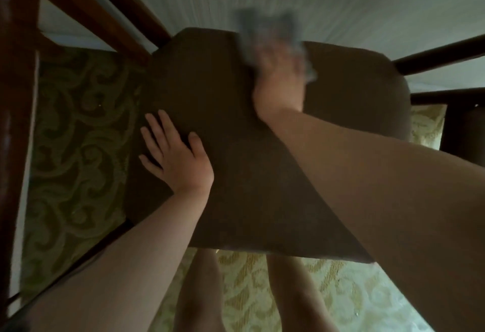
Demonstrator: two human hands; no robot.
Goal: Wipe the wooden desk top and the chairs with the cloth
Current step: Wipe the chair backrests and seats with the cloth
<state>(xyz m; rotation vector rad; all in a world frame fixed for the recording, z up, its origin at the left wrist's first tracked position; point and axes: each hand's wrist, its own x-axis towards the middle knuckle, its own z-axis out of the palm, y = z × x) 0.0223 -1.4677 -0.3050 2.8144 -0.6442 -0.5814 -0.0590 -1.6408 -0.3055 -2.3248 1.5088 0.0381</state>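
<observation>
- Brown upholstery covers the chair seat (223, 127), the landmark for everything here; its near edge lies closest to the person, above the bare legs (296, 289) standing on the patterned carpet (262, 279).
- On the near-left part of the seat the left hand (175, 156) lies flat, fingers straight and spread, palm pressed on the fabric and holding nothing; I judge it is steadying the chair.
- The right forearm (367, 174) crosses the seat diagonally from the near-right corner toward the far edge.
- At the far edge of the seat, about mid-width, the right hand (282, 77) grips the grey cloth (267, 32). Both are blurred by motion, so I cannot tell exactly how the fingers lie, though the cloth bunches out around and beyond the hand.
- The two hands are well apart: the left near and to the left of the seat, the right far and central. The right hand is the one on the cloth.
- The seat's long axis runs left to right, so a wiping stroke would most likely sweep along the far edge toward either far corner.
- Beyond the seat on the far left rise reddish wooden rails (105, 11); on the far right are dark wooden bars (441, 56). Whether they belong to this chair I cannot tell.
- No desk shows in this view.
</observation>
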